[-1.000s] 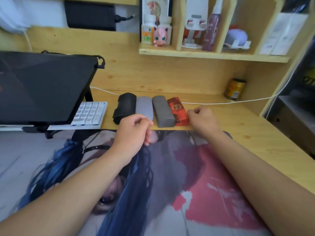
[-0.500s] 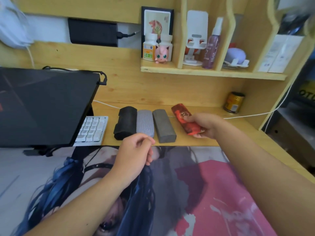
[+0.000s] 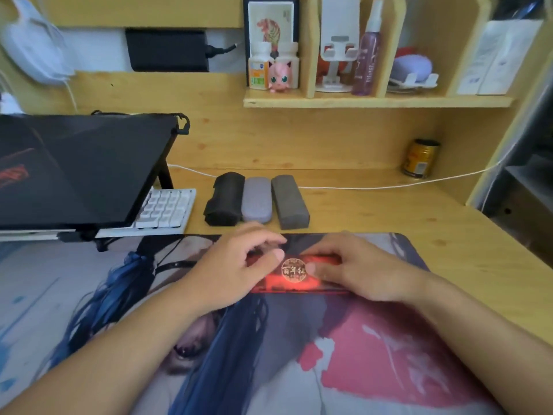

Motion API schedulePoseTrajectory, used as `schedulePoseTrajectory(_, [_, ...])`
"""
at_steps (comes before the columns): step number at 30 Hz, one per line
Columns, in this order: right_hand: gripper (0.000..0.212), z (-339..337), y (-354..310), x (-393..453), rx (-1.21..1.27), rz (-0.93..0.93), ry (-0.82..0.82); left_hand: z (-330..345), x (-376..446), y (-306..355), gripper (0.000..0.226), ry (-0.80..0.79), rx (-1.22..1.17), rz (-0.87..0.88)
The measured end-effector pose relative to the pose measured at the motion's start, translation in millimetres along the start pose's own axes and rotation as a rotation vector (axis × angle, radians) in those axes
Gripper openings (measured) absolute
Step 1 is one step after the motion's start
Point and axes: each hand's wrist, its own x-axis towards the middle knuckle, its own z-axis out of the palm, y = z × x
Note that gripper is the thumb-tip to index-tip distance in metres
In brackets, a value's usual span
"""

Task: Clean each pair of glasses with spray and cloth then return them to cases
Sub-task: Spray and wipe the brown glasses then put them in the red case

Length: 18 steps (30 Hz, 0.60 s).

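- Your left hand [image 3: 236, 265] and right hand [image 3: 356, 269] are both curling their fingers round the red glasses case [image 3: 294, 272], one at each end; it is lying crosswise on the printed desk mat [image 3: 374, 354], its round gold emblem facing up between your thumbs.
- Your hands are covering both ends of the red glasses case, so only its middle is showing; whether the lid is cracked open cannot be told.
- Just behind the red glasses case, off the mat on the wooden desk [image 3: 374, 211], three more cases are sitting side by side, touching: a black case [image 3: 224, 199], a light grey case [image 3: 256, 200], and a dark grey case [image 3: 289, 202].
- A white cable [image 3: 359, 187] is running along the desk behind those three.
- To the left of the red glasses case, a tilted black laptop [image 3: 80, 169] is overhanging a white keyboard [image 3: 167, 211].
- Far behind the red glasses case and to the right, a yellow can [image 3: 419, 158] is standing against the back panel.
- On the shelf [image 3: 377, 101] above, a purple spray bottle [image 3: 368, 52] is standing upright beside a white phone stand [image 3: 336, 46]; a pink figurine [image 3: 279, 77] and two small white bottles [image 3: 269, 67] are sitting further left.
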Motion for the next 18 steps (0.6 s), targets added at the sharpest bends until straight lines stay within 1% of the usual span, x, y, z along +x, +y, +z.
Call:
schedulePoseTrajectory(2, [0.024, -1, 7, -2, -0.115, -0.027, 0.079, 3, -2, -1, 0.052, -0.147, 0.136, 0.034])
schedulePoseTrajectory(4, [0.03, -9, 14, -9, -0.077, -0.031, 0.084, 4, -4, 1, 0.066, -0.211, 0.227, 0.065])
schedulePoseTrajectory(7, [0.052, -19, 19, -22, 0.06, -0.071, -0.009, 8, -5, 3, 0.067, -0.178, 0.284, 0.081])
schedulePoseTrajectory(8, [0.057, -22, 20, -23, 0.047, -0.078, -0.029, 10, -5, 6, 0.067, -0.148, 0.305, 0.083])
schedulePoseTrajectory(9, [0.059, -24, 22, -22, -0.016, -0.084, -0.029, 13, -4, 9, 0.068, -0.117, 0.324, 0.084])
schedulePoseTrajectory(11, [0.062, -30, 26, -16, -0.183, -0.095, -0.005, 22, -2, 17, 0.07, -0.059, 0.327, 0.049])
schedulePoseTrajectory(13, [0.063, -37, 29, -11, -0.257, -0.095, -0.001, 29, 1, 22, 0.072, -0.021, 0.313, 0.015])
schedulePoseTrajectory(15, [0.063, -37, 38, -12, -0.263, -0.096, 0.016, 32, 6, 20, 0.071, -0.017, 0.305, 0.021])
schedulePoseTrajectory(18, [0.064, -29, 48, -19, -0.228, -0.127, 0.099, 27, 9, 11, 0.065, -0.091, 0.277, 0.038])
